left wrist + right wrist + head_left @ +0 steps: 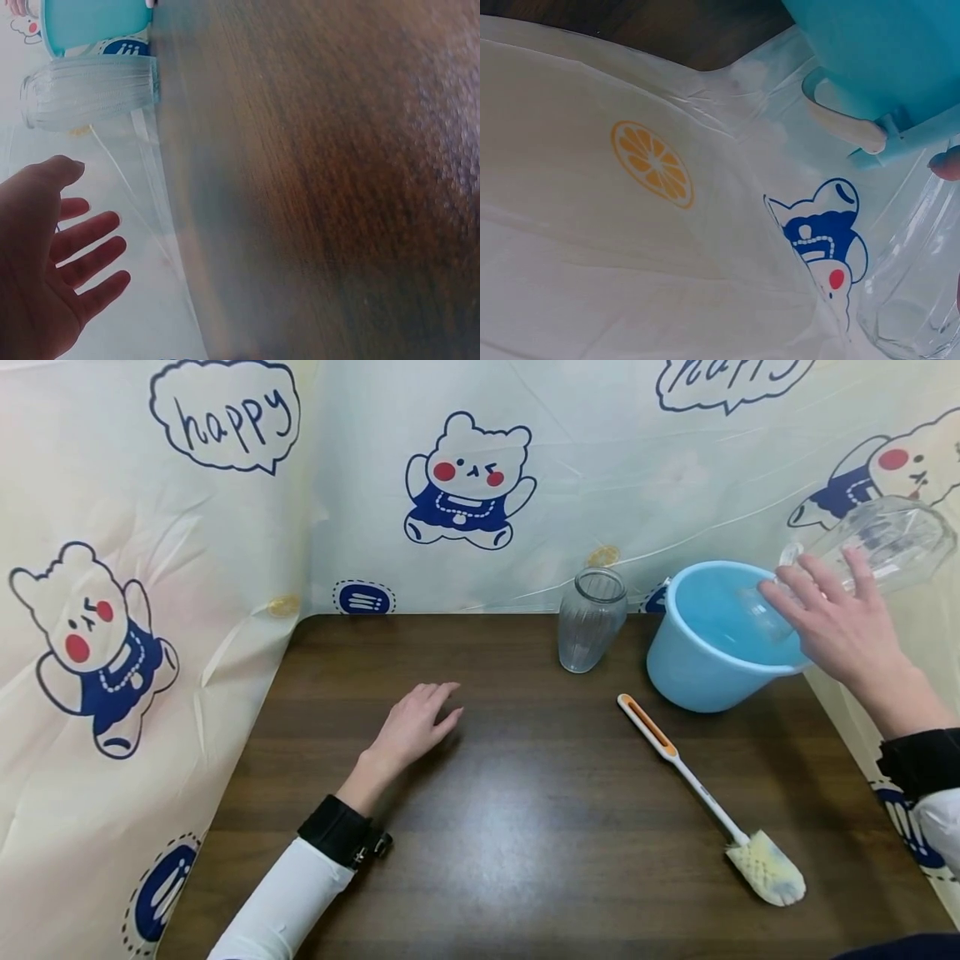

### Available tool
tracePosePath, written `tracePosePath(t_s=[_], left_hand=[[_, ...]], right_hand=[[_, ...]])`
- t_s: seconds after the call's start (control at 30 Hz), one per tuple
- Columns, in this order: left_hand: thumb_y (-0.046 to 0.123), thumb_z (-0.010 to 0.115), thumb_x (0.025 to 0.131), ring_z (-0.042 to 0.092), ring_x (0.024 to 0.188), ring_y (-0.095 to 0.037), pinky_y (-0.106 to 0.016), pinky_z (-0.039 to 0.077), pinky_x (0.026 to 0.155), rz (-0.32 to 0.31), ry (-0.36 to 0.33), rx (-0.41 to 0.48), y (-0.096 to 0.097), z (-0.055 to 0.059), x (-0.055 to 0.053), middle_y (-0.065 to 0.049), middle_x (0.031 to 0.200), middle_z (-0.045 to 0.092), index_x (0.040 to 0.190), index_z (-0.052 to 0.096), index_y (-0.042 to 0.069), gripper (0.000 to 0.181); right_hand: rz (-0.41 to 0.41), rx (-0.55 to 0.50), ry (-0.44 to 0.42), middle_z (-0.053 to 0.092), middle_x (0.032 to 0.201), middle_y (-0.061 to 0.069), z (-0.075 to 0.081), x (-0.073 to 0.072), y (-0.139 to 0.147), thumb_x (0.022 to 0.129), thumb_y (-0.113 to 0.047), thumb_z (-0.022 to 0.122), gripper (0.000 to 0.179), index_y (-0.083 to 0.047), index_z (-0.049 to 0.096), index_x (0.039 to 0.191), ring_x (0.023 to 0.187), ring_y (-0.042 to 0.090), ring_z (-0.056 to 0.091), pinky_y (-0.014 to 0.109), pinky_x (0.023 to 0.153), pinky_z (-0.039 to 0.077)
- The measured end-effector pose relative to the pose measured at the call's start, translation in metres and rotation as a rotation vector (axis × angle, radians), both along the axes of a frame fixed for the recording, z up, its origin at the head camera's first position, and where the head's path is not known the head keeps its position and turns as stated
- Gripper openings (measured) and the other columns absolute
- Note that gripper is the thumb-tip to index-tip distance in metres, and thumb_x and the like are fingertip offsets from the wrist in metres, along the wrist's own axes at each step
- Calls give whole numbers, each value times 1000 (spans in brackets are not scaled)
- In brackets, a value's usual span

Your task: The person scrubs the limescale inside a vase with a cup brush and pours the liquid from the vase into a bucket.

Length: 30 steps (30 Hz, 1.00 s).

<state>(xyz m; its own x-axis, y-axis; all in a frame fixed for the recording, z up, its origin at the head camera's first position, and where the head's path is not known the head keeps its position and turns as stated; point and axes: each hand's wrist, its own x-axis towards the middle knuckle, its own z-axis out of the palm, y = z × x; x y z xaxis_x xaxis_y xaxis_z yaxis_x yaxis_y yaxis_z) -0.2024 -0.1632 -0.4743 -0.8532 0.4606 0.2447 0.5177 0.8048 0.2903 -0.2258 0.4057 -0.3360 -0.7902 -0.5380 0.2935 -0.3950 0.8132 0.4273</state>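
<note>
My right hand (847,618) grips a clear glass vessel (900,547) by its narrower part. The vessel lies tilted over the right rim of a light blue bucket (686,668), its lower end inside and its wide base up to the right. In the right wrist view the same glass vessel (911,315) shows beside the bucket's wall (885,52), with only fingertips (946,163) of the hand visible. Over the table's left half, my left hand (420,722) holds nothing, its fingers relaxed and spread in the left wrist view. Nearest to it stands a ribbed glass vase (588,631), upright.
A cleaning brush (705,793) with a white and orange handle and a pale sponge head lies in front of the bucket. The brown wooden table (487,827) ends against a pale printed curtain (360,510) at the back and both sides.
</note>
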Motion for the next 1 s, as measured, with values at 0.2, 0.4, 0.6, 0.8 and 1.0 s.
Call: tracePosePath(t_s=[0.2, 0.4, 0.6, 0.8, 1.0], left_hand=[[34, 57, 96, 57, 109, -27, -48, 51, 91, -1, 37, -47, 2, 3, 0, -12, 118, 67, 129, 61, 6, 44], [37, 56, 96, 58, 108, -27, -50, 49, 91, 3, 69, -97, 3, 5, 1, -10, 116, 68, 126, 64, 9, 42], [36, 58, 95, 59, 107, -27, -50, 51, 90, 13, 74, -101, 3, 5, 0, -10, 115, 69, 124, 65, 9, 40], [37, 57, 96, 60, 104, -27, -49, 53, 86, 7, 78, -100, 4, 5, 2, -9, 113, 70, 122, 66, 10, 39], [34, 59, 95, 62, 99, -26, -46, 56, 78, 7, 74, -89, 5, 3, 3, -9, 110, 71, 118, 68, 9, 36]], right_hand=[[75, -87, 119, 40, 143, 24, 10, 8, -7, 58, 11, 78, 87, -8, 44, 136, 143, 37, 17, 58, 117, 0], [203, -272, 383, 52, 133, 23, 21, 24, -31, 74, 3, 63, 56, -4, 52, 129, 130, 37, 38, 58, 113, 17], [177, -533, 529, 61, 119, 23, 36, 46, -70, 81, -12, 61, 43, 1, 59, 121, 117, 38, 48, 58, 98, 31], [127, -683, 435, 62, 115, 28, 51, 76, -97, 79, -44, 60, 64, 1, 58, 125, 107, 45, 49, 60, 88, 34], [168, -711, 356, 64, 113, 30, 57, 99, -122, 79, -48, 60, 69, 2, 58, 127, 102, 46, 53, 59, 85, 41]])
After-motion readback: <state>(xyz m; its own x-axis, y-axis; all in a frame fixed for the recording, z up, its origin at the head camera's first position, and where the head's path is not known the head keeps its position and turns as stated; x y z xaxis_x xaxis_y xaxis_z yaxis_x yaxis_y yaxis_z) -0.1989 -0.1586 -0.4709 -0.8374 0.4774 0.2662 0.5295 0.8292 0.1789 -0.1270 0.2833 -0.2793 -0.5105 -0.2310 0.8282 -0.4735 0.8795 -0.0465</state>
